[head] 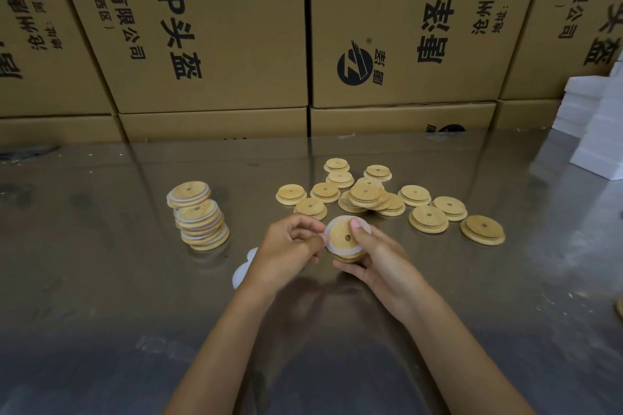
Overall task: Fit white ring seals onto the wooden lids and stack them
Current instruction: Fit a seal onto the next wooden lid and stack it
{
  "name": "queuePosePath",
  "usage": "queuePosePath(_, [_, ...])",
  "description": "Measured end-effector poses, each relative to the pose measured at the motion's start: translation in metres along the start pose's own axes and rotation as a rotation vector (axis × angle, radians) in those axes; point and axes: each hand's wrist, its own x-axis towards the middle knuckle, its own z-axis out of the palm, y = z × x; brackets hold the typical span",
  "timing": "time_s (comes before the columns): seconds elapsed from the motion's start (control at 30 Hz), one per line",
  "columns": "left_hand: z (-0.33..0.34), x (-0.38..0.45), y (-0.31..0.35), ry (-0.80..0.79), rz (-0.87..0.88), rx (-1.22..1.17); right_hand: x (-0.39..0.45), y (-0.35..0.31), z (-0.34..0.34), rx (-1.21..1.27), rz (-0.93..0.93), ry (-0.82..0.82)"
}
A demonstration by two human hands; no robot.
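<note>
Above the middle of the table (101, 280), nearer its front edge than its back, the right hand (377, 263) cradles a wooden lid (342, 237) from beneath, thumb laid over its top face. The left hand (286, 242) pinches the white ring seal (337, 251) at the lid's left rim, and the seal looks partly worked around the lid's stepped edge.

The lid seems light and stiff, a small disc with a centre hole, best held by its rim and underside so the groove stays free. The seal looks thin, soft and stretchy (likely to snap back or twist if let go early), so it probably wants easing on bit by bit around the rim, with the thumb pinning the part already seated.

Toward the left of the table a leaning stack of sealed lids (199, 216) stands, none too straight. Bare lids (428, 219) lie scattered toward the back and right, some overlapping. A few loose seals (242, 271) show just beside the left wrist, partly hidden.

The table is shiny metal, scuffed and reflective, probably slick under the discs. Printed cardboard cartons (219, 27) wall off the back edge, and white boxes (600, 131) are piled at the right.
</note>
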Motion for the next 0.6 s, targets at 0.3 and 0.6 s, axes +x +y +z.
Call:
queuePosePath(0.3, [0.0073, 0.0001, -0.0064, 0.089, -0.067, -0.052, -0.0002, 0.0002, 0.0000, 0.008, -0.078, -0.044])
queuePosePath(0.6, [0.0057, -0.0007, -0.0011, 0.153, -0.061, -0.166, -0.0010, 0.0024, 0.0039, -0.151, -0.093, -0.083])
